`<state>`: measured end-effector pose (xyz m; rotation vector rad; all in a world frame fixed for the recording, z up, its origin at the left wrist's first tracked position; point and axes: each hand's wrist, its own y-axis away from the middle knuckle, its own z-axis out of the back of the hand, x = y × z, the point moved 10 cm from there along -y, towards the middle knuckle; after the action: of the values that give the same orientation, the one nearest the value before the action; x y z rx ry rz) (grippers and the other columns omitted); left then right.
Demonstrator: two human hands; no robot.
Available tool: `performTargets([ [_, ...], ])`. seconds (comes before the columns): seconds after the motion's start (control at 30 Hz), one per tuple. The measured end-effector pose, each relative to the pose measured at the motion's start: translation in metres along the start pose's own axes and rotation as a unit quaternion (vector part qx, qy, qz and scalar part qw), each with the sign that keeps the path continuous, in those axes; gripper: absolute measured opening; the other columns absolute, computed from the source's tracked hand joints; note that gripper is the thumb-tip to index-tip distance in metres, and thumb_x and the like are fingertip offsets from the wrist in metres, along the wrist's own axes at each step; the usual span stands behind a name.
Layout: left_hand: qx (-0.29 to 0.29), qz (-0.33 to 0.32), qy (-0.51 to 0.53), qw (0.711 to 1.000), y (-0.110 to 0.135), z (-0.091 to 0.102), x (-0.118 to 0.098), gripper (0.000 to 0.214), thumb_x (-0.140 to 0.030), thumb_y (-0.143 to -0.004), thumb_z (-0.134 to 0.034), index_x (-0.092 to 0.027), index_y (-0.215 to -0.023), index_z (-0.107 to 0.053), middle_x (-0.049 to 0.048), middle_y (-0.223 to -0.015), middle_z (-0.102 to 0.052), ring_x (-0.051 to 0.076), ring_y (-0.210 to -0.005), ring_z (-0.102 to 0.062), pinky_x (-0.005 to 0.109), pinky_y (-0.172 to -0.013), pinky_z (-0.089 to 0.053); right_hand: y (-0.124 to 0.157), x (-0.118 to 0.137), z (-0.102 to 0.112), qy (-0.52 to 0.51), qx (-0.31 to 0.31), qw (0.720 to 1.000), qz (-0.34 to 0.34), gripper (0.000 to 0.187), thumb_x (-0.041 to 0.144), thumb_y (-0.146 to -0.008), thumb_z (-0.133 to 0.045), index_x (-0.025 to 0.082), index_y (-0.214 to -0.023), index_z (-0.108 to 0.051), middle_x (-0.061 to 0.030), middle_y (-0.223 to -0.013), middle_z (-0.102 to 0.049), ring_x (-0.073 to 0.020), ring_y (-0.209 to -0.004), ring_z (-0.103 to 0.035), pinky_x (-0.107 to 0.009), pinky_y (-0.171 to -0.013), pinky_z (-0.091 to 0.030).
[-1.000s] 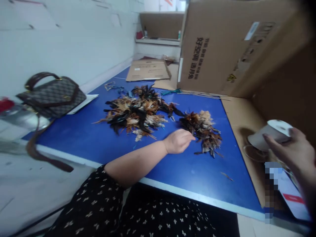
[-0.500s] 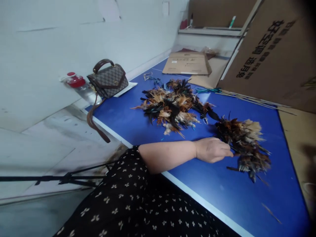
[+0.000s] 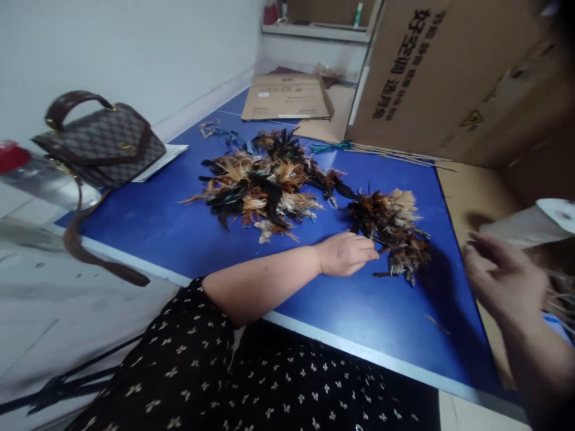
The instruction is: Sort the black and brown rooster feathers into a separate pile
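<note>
My left hand [image 3: 348,254] rests on the blue tabletop with its fingers pinched together at the near left edge of a feather bunch [image 3: 390,230]. The bunch mixes brown, black, cream and grey feathers; the part inside my fingers is hidden. At the right, my right hand [image 3: 507,281] is raised over the table's edge, slightly blurred, its fingers curled toward the thumb. Whatever it pinches, if anything, does not show. Left of the bunch lies a larger feather pile [image 3: 265,185] in black, tan and brown.
A brown handbag [image 3: 108,143] and red-capped bottle [image 3: 49,176] stand at the left. Flattened cardboard [image 3: 287,99] lies at the back, near thin sticks [image 3: 395,154]. A big printed carton [image 3: 431,78] rises behind. A white roll [image 3: 530,224] is at the right.
The view has swung to the right, so table things appear farther left. My right hand has come into view from the right. My left hand stays at the feather bunch.
</note>
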<state>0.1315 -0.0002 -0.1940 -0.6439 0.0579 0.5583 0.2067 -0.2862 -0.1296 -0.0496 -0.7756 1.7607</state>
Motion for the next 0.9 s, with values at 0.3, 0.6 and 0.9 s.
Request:
performTargets([
  [0.3, -0.118, -0.021, -0.037, 0.992, 0.001, 0.034, -0.015, 0.03, -0.011, -0.105, -0.057, -0.013, -0.131, -0.072, 0.014, -0.114, -0.081, 0.024, -0.101, -0.078, 0.039, -0.089, -0.065, 0.008, 0.1, -0.073, -0.076, 0.095, 0.983, 0.139, 0.029, 0.031, -0.106, -0.061, 0.019, -0.118, -0.085, -0.0146, -0.106, -0.076, -0.0315, -0.102, -0.073, -0.047, -0.097, -0.064],
  [0.6, -0.141, -0.035, -0.028, 0.989, 0.0, 0.041, -0.021, 0.034, -0.007, -0.102, -0.06, -0.016, -0.134, -0.069, 0.0121, -0.112, -0.081, 0.022, -0.098, -0.08, 0.038, -0.083, -0.068, 0.01, 0.034, -0.011, -0.027, 0.084, 0.992, 0.095, 0.035, 0.039, -0.111, -0.058, 0.018, -0.125, -0.083, -0.016, -0.124, -0.075, -0.031, -0.112, -0.074, -0.046, -0.108, -0.06],
  [0.9, -0.173, 0.014, 0.034, 0.984, -0.003, 0.048, -0.019, 0.034, -0.014, -0.105, -0.061, -0.02, -0.137, -0.073, 0.0141, -0.12, -0.082, 0.022, -0.106, -0.079, 0.04, -0.092, -0.068, -0.008, -0.09, 0.036, 0.122, 0.154, 0.973, -0.117, 0.015, 0.024, -0.097, -0.078, 0.014, -0.086, -0.08, -0.0134, -0.08, -0.075, -0.0238, -0.073, -0.065, -0.035, -0.074, -0.047],
])
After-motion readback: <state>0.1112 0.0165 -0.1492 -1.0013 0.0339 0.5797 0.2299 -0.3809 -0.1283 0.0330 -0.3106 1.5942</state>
